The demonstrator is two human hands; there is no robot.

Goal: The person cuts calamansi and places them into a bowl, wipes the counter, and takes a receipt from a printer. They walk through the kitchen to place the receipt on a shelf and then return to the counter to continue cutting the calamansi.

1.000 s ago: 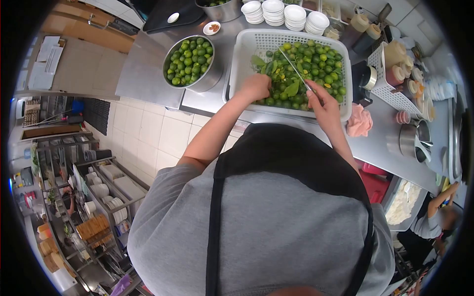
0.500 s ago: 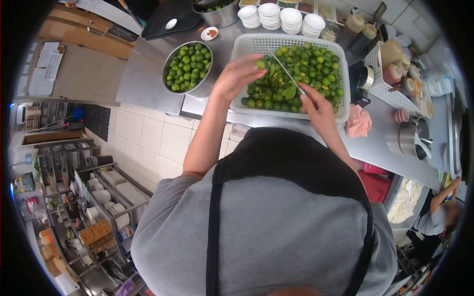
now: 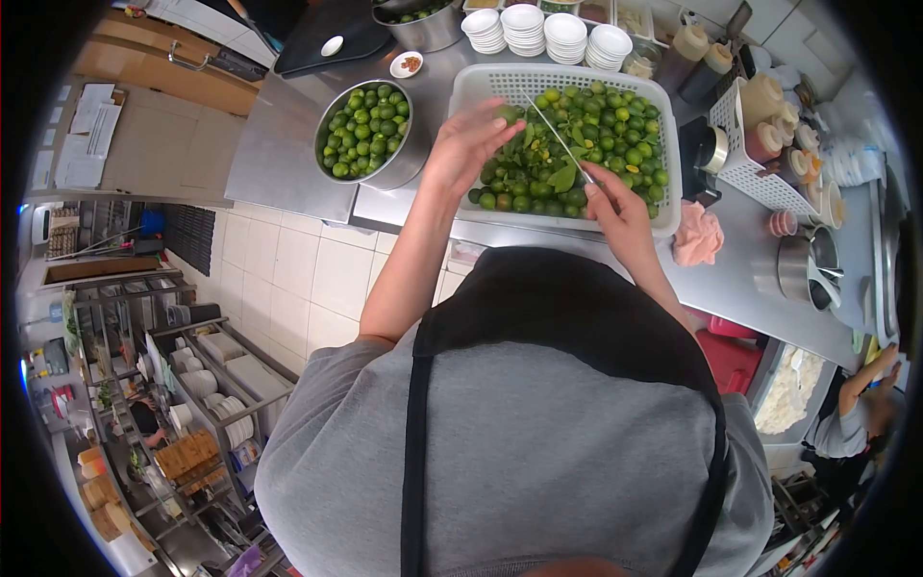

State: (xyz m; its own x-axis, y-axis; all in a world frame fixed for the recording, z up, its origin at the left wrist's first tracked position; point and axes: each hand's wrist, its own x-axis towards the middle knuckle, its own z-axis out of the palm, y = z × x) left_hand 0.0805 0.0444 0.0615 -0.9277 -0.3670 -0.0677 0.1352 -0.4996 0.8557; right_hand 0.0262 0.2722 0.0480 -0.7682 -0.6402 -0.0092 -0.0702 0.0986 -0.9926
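Holding a green lime (image 3: 506, 114) in the left hand (image 3: 465, 144), fingers loosely around it, above the white basket (image 3: 469, 88) | right hand (image 3: 616, 204) curled round knife (image 3: 558, 138) | lime likely light, firm, slick; pinch its middle

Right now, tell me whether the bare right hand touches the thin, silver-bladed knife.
Touching: the head view shows the right hand gripping the knife at its handle.
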